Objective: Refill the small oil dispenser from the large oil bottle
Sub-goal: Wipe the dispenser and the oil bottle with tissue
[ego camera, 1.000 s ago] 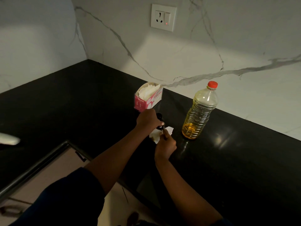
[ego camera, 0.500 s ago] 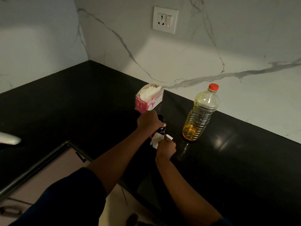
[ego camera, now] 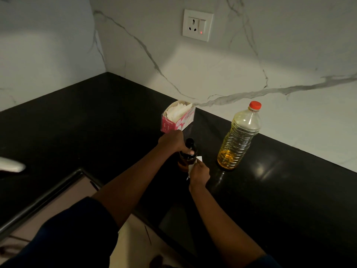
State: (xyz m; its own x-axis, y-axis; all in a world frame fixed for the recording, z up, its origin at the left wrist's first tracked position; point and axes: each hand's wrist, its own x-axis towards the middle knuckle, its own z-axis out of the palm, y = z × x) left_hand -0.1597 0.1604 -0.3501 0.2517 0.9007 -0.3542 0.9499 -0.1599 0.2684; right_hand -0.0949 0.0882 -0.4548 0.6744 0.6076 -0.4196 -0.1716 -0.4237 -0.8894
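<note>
Fingers point(ego camera: 189, 152) of my left hand point(ego camera: 172, 141) are curled round the shoulder of the small dispenser point(ego camera: 190, 144), steadying it upright on the black surface point(ego camera: 96, 117), just in front of the tissue box point(ego camera: 177, 120). My right hand point(ego camera: 200, 173) pinches a folded tissue point(ego camera: 199, 158) against the dispenser's near side. A second ago more of that tissue showed, spread beside the dispenser; now my right hand has drawn in close and covers most of it, and the dark top stands clearer above my left hand. I take that as wiping drips off the glass, so the pouring looks finished and only the cleaning is left. The big oil bottle point(ego camera: 239, 140) stands well to the right, upright, its red cap point(ego camera: 255, 105) on, with a shallow layer of yellow oil at the bottom. It shows no label I can see. The pink box has white lettering along its side, too blurred to read with certainty. A wall socket point(ego camera: 197, 25) shows a small red light.
</note>
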